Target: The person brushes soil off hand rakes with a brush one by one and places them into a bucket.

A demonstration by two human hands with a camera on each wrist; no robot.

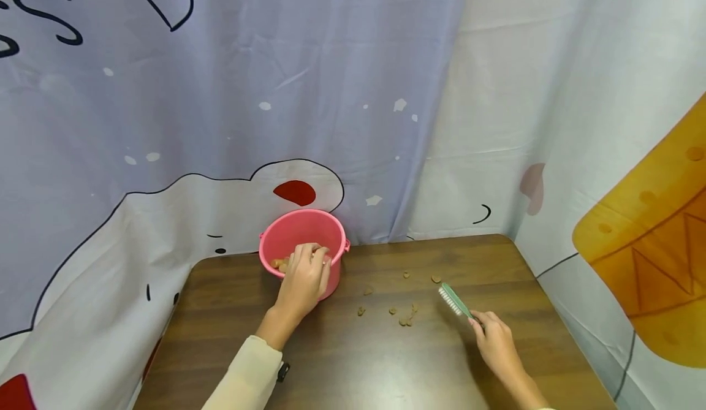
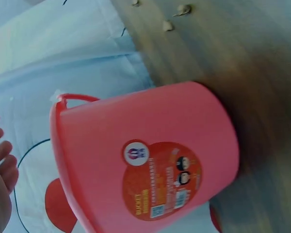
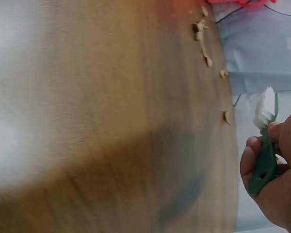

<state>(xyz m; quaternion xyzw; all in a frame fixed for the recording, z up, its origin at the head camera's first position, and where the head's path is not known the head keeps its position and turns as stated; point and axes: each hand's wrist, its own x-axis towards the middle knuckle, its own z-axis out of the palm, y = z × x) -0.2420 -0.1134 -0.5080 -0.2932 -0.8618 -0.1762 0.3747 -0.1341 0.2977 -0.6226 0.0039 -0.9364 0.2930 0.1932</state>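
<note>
A pink bucket [image 1: 333,278] stands at the back left of the wooden table, with several tan, knobbly lumps [image 1: 280,265] inside. My left hand [image 1: 304,275] is over its near rim, fingers bent loosely down toward the opening. The left wrist view shows that hand [image 2: 2,170] above the bucket's mouth, with nothing visible in its fingers. In my right hand [image 1: 494,339] is a small green brush [image 1: 455,298] with white bristles, gripped by the handle and raised above the table's right side. The right wrist view shows fingers and thumb wrapped around the brush's green handle [image 3: 266,165].
Several small brown scraps [image 1: 405,322] lie scattered on the table [image 1: 342,361] between the bucket and the brush. A printed curtain [image 1: 353,91] hangs right behind the table's back edge and along its right side. The bucket's handle hinge [image 1: 347,246] sticks out on its right.
</note>
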